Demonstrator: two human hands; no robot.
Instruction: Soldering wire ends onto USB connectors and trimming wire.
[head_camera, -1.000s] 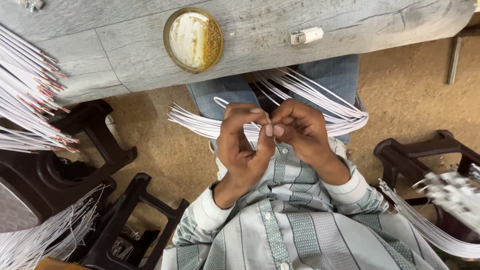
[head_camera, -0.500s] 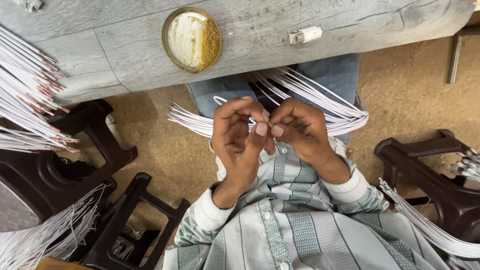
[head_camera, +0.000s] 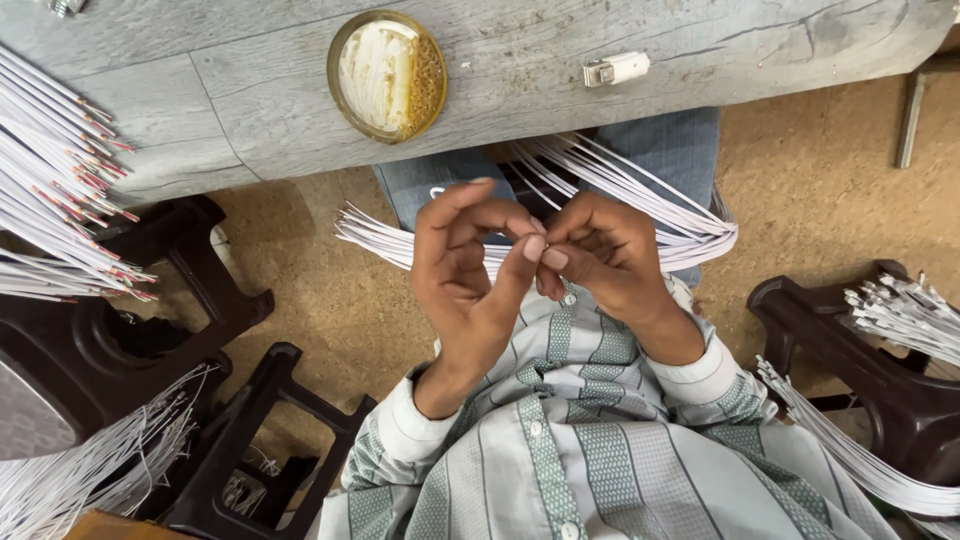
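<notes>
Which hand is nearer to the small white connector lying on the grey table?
Right. The right hand sits almost straight below the white connector; the left hand is below it too, but farther off to the left.

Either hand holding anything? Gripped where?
Left hand and right hand meet fingertip to fingertip, pinching something too small to identify, above the thin white wires on the lap.
</notes>
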